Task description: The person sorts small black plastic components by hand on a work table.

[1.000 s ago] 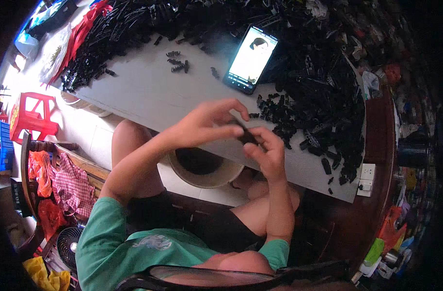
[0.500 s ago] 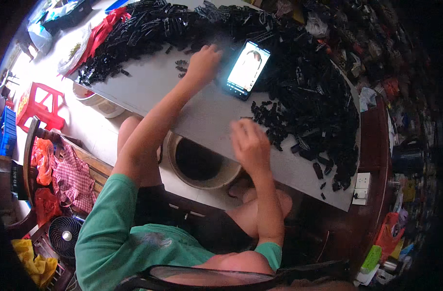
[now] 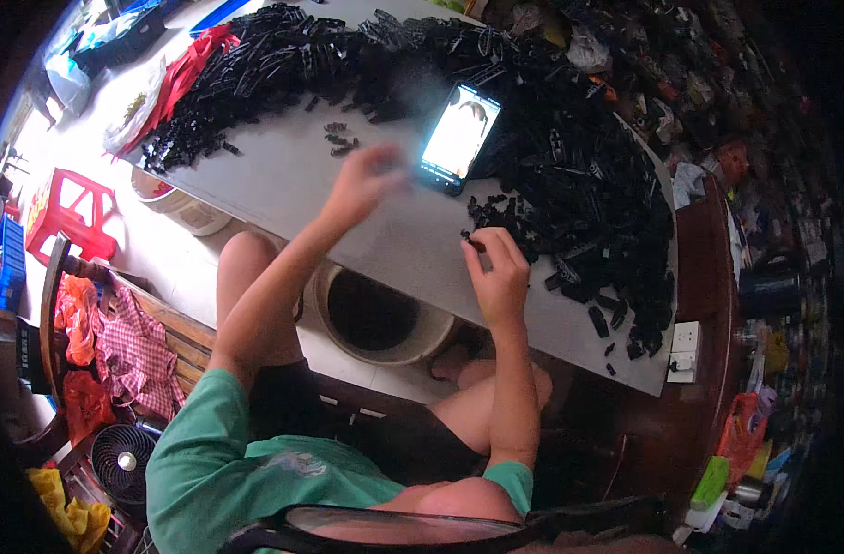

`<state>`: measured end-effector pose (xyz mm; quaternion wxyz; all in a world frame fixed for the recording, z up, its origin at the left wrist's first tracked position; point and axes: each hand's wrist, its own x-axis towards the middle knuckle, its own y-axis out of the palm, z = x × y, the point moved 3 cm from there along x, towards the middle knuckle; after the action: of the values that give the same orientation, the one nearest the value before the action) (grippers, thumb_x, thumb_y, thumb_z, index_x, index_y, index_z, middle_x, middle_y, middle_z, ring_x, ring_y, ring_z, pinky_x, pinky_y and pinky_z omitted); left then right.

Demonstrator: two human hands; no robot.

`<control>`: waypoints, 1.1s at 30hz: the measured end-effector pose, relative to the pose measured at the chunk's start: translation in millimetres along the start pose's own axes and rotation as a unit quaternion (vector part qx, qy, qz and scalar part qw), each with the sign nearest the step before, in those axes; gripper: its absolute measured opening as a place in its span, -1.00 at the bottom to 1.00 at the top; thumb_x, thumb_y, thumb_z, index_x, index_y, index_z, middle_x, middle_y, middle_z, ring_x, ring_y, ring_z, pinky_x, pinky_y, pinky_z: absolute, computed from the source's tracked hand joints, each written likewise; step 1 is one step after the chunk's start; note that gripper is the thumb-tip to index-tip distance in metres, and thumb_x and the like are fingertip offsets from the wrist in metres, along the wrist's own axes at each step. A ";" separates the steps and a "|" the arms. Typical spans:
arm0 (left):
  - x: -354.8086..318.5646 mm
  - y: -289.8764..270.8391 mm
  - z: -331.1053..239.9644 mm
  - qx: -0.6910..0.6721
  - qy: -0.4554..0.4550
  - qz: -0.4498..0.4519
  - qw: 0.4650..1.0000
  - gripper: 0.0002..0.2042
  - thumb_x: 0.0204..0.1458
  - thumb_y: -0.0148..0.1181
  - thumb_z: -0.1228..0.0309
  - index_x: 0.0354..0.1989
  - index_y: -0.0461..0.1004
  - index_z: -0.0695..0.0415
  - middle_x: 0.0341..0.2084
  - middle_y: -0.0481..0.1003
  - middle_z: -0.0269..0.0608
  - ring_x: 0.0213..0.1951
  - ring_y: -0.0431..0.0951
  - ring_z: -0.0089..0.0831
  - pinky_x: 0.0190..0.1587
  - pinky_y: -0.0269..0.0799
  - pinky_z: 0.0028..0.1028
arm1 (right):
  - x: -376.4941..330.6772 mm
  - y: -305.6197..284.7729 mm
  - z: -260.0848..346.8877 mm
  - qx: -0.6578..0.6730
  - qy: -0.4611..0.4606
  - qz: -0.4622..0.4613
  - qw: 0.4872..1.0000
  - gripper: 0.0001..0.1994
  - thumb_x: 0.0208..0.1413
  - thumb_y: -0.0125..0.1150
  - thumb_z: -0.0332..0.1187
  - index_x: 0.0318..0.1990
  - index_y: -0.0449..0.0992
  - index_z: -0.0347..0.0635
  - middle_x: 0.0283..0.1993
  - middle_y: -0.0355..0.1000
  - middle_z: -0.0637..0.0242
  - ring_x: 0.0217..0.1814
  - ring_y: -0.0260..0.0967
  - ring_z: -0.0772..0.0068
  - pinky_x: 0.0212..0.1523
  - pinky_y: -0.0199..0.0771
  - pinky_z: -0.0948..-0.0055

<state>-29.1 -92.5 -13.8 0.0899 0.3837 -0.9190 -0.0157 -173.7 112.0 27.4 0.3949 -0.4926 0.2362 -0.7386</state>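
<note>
- Stool point(image 3: 66, 208), red plastic, stands on the pale floor at the far left, with a red-rimmed bucket point(image 3: 177, 205) tucked under the table's left edge.
- I see my left hand point(image 3: 359, 189) raised over the white table point(image 3: 283, 175), blurred; I cannot tell whether its fingers are open or holding anything.
- A few loose black clips point(image 3: 339, 140) lie just beyond that hand, apart from the big pile.
- The lit phone point(image 3: 459, 137) rests on the table just right of the left hand, against the heap.
- My right hand point(image 3: 499, 272) sits nearer me, fingers pinched shut on a small black part point(image 3: 475, 245).
- The heap of black plastic parts point(image 3: 588, 185) spreads across the far and right side of the table, touching the right hand's fingertips.
</note>
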 end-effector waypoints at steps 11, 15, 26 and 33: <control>-35.5 59.9 1.4 -0.132 -0.112 0.196 0.965 -0.75 0.25 0.15 0.39 -0.01 0.49 0.29 -0.13 0.53 -0.18 -0.06 0.55 -0.47 0.00 0.54 -0.45 | 5.9 -1.1 19.3 -0.024 -0.140 -0.019 0.990 -0.75 -0.05 0.33 -0.60 -0.15 0.61 -0.28 -0.15 0.53 0.21 -0.16 0.55 0.17 -0.19 0.56 0.29; -38.4 62.7 -4.3 -0.128 -0.097 0.159 0.974 -0.79 0.22 0.18 0.42 -0.12 0.50 0.34 -0.25 0.56 -0.16 -0.19 0.58 -0.53 -0.13 0.53 -0.52 | 4.6 1.5 18.0 -0.029 -0.112 -0.012 0.993 -0.77 -0.06 0.30 -0.69 -0.20 0.60 -0.30 -0.16 0.53 0.17 -0.18 0.53 0.13 -0.17 0.55 0.26; -45.7 62.2 -22.6 -0.045 0.033 0.174 0.983 -0.84 0.16 0.19 0.50 -0.16 0.44 0.30 -0.33 0.55 -0.22 -0.27 0.58 -0.53 -0.19 0.51 -0.49 | -9.4 24.1 -5.6 0.331 0.214 0.116 0.912 -0.77 0.20 0.22 -0.37 -0.05 0.52 -0.28 -0.13 0.54 0.20 -0.11 0.50 0.42 -0.09 0.47 0.43; -46.0 61.0 -20.5 -0.058 0.016 0.179 0.982 -0.85 0.18 0.17 0.50 -0.13 0.42 0.28 -0.34 0.53 -0.21 -0.27 0.59 -0.54 -0.20 0.52 -0.52 | -14.1 22.6 -4.0 0.438 0.271 0.093 0.852 -0.77 0.22 0.16 -0.40 -0.06 0.51 -0.38 -0.17 0.51 0.36 -0.15 0.41 0.58 -0.12 0.41 0.54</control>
<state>-36.7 -16.1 5.2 0.1279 0.2075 -0.9687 -0.0464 -166.6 110.3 1.5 0.5567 -0.0251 0.0306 -0.8297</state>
